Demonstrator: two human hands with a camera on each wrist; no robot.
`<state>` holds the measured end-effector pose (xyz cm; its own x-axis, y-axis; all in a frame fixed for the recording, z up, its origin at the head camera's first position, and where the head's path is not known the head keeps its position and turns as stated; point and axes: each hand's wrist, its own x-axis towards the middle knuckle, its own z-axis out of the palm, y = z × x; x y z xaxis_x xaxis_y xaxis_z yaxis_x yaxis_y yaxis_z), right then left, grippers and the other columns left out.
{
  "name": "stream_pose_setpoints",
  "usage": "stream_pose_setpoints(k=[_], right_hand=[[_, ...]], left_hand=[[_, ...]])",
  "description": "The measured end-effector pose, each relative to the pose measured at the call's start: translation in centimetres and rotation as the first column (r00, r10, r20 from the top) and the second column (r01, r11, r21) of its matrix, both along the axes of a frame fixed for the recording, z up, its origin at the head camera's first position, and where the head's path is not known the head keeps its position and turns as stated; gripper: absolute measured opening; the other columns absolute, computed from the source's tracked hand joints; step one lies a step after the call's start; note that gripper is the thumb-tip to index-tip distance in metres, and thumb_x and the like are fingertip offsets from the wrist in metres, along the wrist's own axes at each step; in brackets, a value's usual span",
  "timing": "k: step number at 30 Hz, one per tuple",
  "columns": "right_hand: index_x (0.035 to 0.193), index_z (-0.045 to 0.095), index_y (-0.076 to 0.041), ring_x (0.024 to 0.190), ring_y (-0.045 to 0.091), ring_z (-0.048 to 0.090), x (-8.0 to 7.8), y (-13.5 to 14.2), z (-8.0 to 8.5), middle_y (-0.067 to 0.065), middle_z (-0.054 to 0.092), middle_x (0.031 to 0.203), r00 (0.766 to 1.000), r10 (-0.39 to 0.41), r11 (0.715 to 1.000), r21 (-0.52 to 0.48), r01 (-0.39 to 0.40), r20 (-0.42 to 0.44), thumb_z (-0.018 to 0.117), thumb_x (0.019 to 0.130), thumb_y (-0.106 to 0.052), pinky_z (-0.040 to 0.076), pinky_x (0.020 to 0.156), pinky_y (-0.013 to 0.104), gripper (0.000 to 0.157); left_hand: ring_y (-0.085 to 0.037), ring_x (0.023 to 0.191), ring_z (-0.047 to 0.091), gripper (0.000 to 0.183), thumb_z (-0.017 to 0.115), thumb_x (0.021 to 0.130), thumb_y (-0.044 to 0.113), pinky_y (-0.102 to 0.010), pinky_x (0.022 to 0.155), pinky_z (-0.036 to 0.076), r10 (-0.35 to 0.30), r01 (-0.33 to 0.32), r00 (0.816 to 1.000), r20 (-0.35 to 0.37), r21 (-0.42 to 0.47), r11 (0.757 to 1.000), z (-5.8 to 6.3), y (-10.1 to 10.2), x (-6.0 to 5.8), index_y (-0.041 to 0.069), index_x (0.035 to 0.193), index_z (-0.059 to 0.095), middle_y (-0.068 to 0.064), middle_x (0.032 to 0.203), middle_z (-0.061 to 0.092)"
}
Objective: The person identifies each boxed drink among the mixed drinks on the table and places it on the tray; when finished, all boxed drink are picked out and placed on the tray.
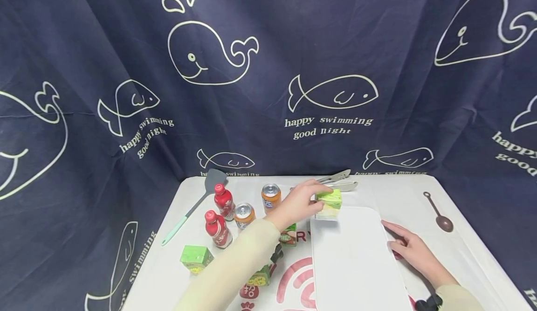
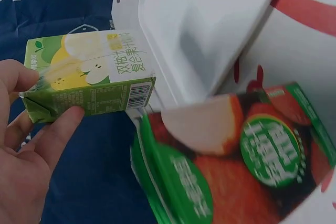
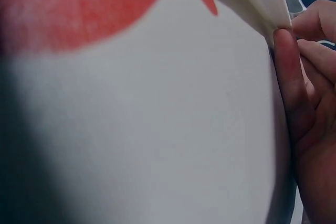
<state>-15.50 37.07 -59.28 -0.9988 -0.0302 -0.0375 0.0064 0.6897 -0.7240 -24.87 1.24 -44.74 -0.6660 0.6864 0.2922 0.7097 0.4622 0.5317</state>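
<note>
In the head view my left hand (image 1: 299, 203) grips a green and yellow juice box (image 1: 329, 203) over the far left corner of a white tray (image 1: 352, 259). The left wrist view shows thumb and fingers around one end of that juice box (image 2: 89, 72), its fruit print facing the camera. My right hand (image 1: 413, 250) rests at the tray's right edge, index finger stretched along it and thumb beside it. Up close, the right thumb (image 3: 289, 72) lies against a pale edge above the red-printed white cloth (image 3: 157, 119).
Left of the tray stand two red bottles (image 1: 218, 229), two orange cans (image 1: 244, 215), and several juice boxes (image 1: 196, 257), one red and green (image 2: 231, 150). A spatula (image 1: 197, 203) lies far left, tongs (image 1: 335, 177) at the back, and a brown spoon (image 1: 440, 217) at right.
</note>
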Motion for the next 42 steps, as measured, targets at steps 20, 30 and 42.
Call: stream_pose_setpoints(k=[20, 30, 42], right_hand=[[0.157, 0.045, -0.003, 0.071, 0.015, 0.047, -0.2, -0.5, 0.1, 0.006, 0.053, 0.102, 1.0, -0.001, 1.0, -0.022, 0.001, 0.024, 0.066, 0.098, -0.011, 0.039, 0.071, 0.029, 0.062], [0.156, 0.045, -0.003, 0.072, 0.016, 0.047, 0.2, -0.4, 0.3, 0.008, 0.054, 0.104, 0.999, -0.006, 1.0, -0.017, 0.007, 0.038, 0.065, 0.097, -0.011, 0.04, 0.067, 0.03, 0.063], [0.156, 0.046, -0.004, 0.069, 0.014, 0.049, 0.3, -0.4, 0.2, 0.012, 0.057, 0.117, 1.0, -0.014, 1.0, -0.006, 0.014, 0.026, 0.065, 0.097, -0.01, 0.042, 0.068, 0.029, 0.063]], left_hand=[[-0.005, 0.116, 0.058, 0.046, 0.07, 0.09, 0.012, -0.012, 0.101, 0.04, 0.005, -0.011, 0.998, -0.065, -0.094, 0.996, -2.7, 5.5, 0.3, 0.018, 0.136, 0.07, 0.004, 0.129, 0.066], [-0.003, 0.118, 0.058, 0.044, 0.071, 0.091, 0.011, -0.012, 0.103, 0.039, 0.017, -0.022, 0.998, -0.063, -0.077, 0.997, -4.0, 7.7, 0.7, 0.019, 0.135, 0.07, 0.005, 0.129, 0.066], [0.001, 0.114, 0.06, 0.045, 0.073, 0.09, 0.008, -0.009, 0.1, 0.039, 0.07, -0.07, 0.997, 0.012, -0.046, 0.997, -5.8, 9.3, 1.3, 0.021, 0.133, 0.072, 0.009, 0.125, 0.067]])
